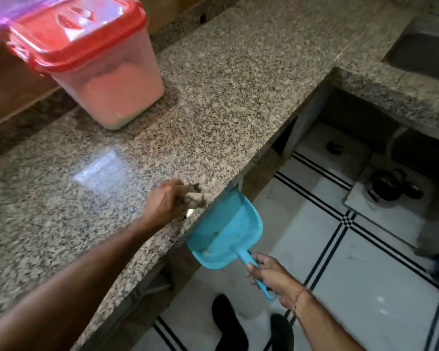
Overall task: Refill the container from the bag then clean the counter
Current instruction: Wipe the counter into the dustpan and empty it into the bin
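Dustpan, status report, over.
Left hand at counter edge, fingers blurred. Right hand grips dustpan under edge. Container lidded, clear of sweep.

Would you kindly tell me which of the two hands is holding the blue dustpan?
The right hand, gripping the handle of the dustpan below the counter edge; the left hand only rests its fingers on the counter.
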A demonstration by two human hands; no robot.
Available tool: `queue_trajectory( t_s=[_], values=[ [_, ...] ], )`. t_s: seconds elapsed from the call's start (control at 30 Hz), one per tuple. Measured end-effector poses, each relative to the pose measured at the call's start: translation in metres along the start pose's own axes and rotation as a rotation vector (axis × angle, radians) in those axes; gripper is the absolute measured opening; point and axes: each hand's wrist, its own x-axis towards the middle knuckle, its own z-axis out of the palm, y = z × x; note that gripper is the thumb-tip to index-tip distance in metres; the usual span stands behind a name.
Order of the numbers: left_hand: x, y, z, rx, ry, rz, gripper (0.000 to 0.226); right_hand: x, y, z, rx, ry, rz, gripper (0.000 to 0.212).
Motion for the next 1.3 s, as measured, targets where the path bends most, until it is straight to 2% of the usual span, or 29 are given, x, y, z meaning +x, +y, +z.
queue_trajectory(
  t_s=[0.13, 0.2, 0.33, 0.47, 0.57, 0.67, 0.73, 0.83, 0.93, 1.1, 1.3],
  values=[
    [-0.032, -0.024, -0.023, 0.011, 0.252, -0.590, 0.028, -0.006, 0.004, 0.002, -0.002, -0.034, 0.004, 0.016],
    [-0.060, -0.017, -0.021, 0.082, 0.302, -0.778, 0.023, -0.007, 0.004, 0.001, -0.007, -0.047, 0.003, 0.016],
    [-0.074, 0.040, 0.004, 0.061, 0.320, -0.765, 0.018, -0.008, 0.006, 0.000, -0.047, -0.038, 0.006, 0.017],
    [-0.035, 0.089, 0.019, -0.094, 0.300, -0.717, 0.021, -0.009, 0.005, 0.003, -0.071, -0.053, 0.000, 0.011],
    [-0.009, 0.073, 0.012, -0.355, 0.322, -0.783, 0.015, -0.012, 0.003, 0.005, -0.065, -0.087, -0.030, 0.008],
    [-0.011, 0.042, 0.000, -0.354, 0.390, -0.819, 0.023, -0.021, 0.006, 0.005, -0.094, -0.133, -0.054, 0.009],
    [-0.009, 0.035, 0.002, -0.337, 0.359, -0.689, 0.026, -0.024, 0.010, 0.002, -0.110, -0.162, -0.069, 0.010],
    [0.001, 0.047, 0.020, -0.198, 0.208, -0.378, 0.026, -0.024, 0.020, -0.003, -0.112, -0.162, -0.055, 0.010],
    [-0.002, 0.051, 0.031, -0.074, 0.214, -0.261, 0.026, -0.022, 0.023, -0.009, -0.126, -0.132, -0.021, 0.009],
    [-0.029, 0.060, 0.031, 0.032, 0.180, -0.320, 0.024, -0.024, 0.016, -0.008, -0.174, -0.102, -0.005, 0.008],
    [-0.007, 0.057, 0.016, -0.008, 0.054, -0.541, 0.017, -0.025, -0.007, 0.005, -0.210, -0.132, 0.019, 0.009]
  ],
)
